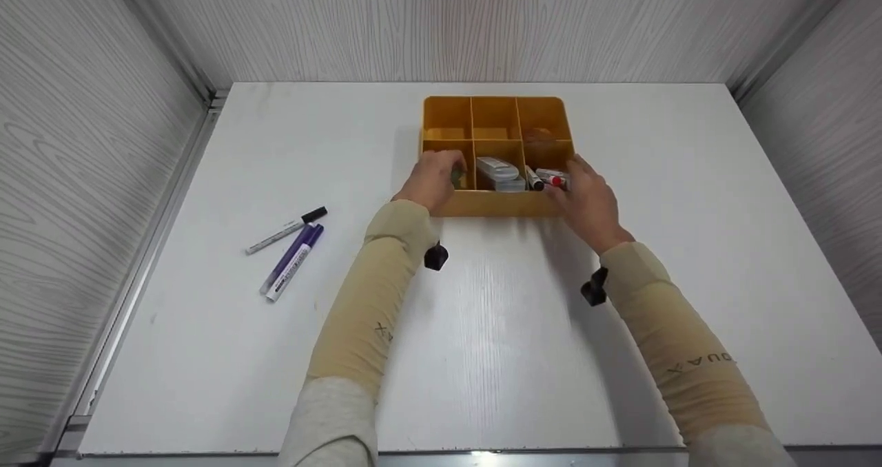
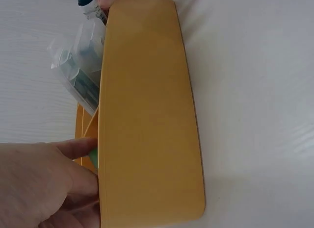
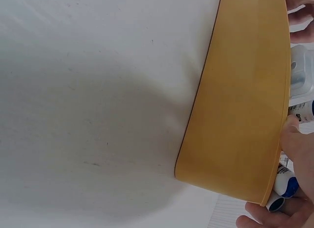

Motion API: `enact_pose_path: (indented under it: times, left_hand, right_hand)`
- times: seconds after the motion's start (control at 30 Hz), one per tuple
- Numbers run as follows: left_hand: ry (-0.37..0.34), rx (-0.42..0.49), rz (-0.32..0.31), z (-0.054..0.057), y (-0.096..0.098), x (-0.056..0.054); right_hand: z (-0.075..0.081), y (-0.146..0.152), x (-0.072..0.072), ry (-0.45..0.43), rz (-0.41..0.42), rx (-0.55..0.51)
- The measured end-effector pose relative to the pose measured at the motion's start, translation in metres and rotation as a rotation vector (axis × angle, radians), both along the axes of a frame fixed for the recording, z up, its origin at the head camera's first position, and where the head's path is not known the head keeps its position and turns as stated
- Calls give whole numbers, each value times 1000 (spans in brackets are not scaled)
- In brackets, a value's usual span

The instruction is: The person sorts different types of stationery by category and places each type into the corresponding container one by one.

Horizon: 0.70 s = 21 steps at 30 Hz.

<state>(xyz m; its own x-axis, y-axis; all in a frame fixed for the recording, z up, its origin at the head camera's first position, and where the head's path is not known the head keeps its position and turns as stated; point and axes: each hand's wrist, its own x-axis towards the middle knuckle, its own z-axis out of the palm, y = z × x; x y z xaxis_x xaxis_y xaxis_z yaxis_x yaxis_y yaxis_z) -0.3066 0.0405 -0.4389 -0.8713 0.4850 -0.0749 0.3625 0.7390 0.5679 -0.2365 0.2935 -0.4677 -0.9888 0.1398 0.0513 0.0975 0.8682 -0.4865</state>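
A yellow compartment box stands toward the back of the white table. My left hand reaches into its front left compartment, the fingers bent round a small green object mostly hidden by the hand and the wall. At the front right corner, my right hand grips the box, thumb at the front rim and fingers round the right side. Clear plastic cases lean in the front middle compartment. Whiteboard markers, one black-capped and one with a red end, fill the front right one.
Left of the box lie a slim black-capped marker and two purple markers, side by side. An orange-brown item sits in the back right compartment. Wood-grain panels enclose the table at the back and sides.
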Motion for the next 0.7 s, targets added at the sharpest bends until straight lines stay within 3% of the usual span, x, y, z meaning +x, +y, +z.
enact_pose_path:
  times: [0.27,0.5,0.7]
  left_hand:
    - [-87,-90,54,-3,13,-3]
    - [-82,-196,30,-3,18,-3]
    - [-98,-152,31,-7,20,-1]
  right_hand:
    - [0,-2,1,2,-3,-2]
    - [-1,-3,2,110,21,37]
    - [-1,-1,2,80,6,14]
